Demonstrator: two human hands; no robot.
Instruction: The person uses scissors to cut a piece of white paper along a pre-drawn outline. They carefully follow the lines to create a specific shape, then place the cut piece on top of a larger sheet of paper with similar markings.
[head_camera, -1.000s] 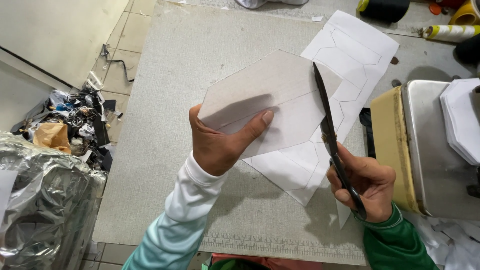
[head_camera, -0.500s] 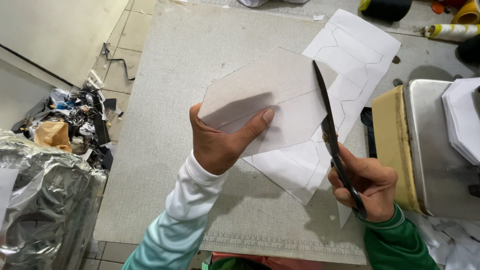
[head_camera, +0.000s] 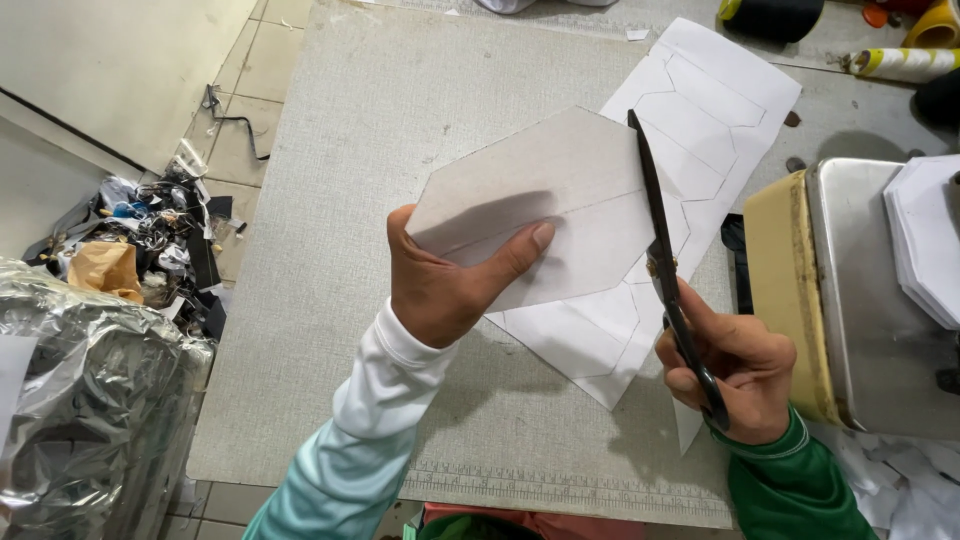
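Scissors (head_camera: 668, 270), black and long-bladed, sit in the right hand (head_camera: 730, 365), fingers closed through the handles, blades running along the right edge of a grey hexagonal template (head_camera: 560, 190). Her left hand (head_camera: 440, 285) pinches that template against white marked paper (head_camera: 700, 110) above the grey cutting mat (head_camera: 350, 330).

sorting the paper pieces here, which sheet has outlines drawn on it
The white sheet lying on the mat under the scissors; the grey hexagonal piece in the left hand bears no drawn outlines.
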